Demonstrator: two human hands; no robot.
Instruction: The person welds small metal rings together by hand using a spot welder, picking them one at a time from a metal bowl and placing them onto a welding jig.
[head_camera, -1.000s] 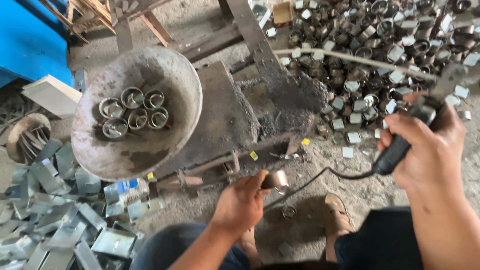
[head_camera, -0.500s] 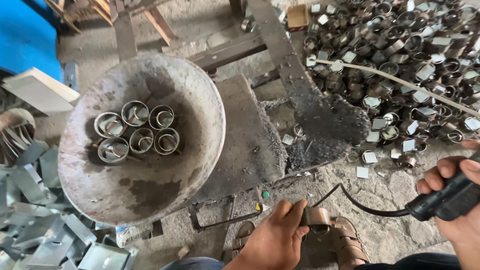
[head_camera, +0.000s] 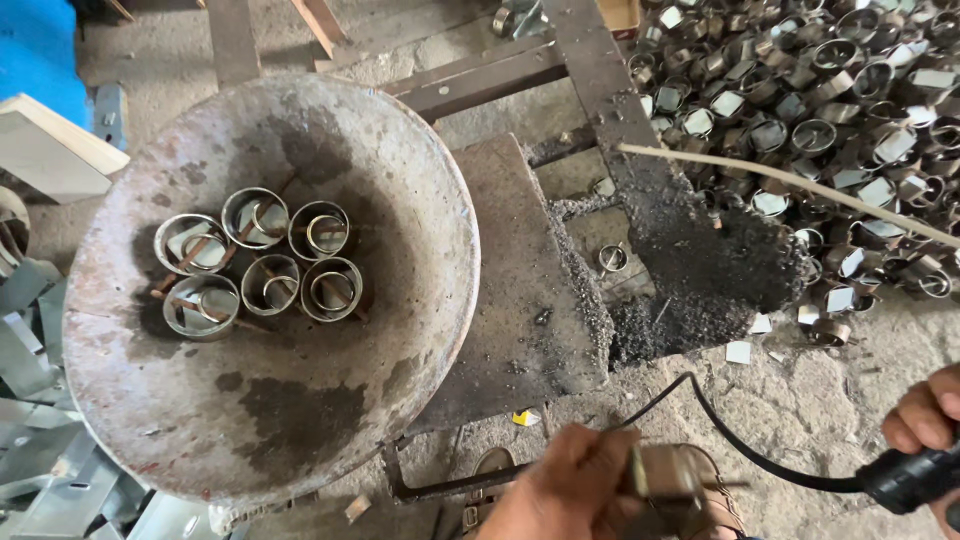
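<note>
Hands (head_camera: 575, 490) lower, at frame's bottom edge.

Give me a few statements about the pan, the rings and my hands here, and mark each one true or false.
1. The big round pan holds five metal rings. True.
2. The left hand holds a small metal ring piece. True.
3. The right hand is empty. False: it grips a black handle with a black cable.
4. The heap of rings lies left of the pan. False: it lies to its right.
</note>
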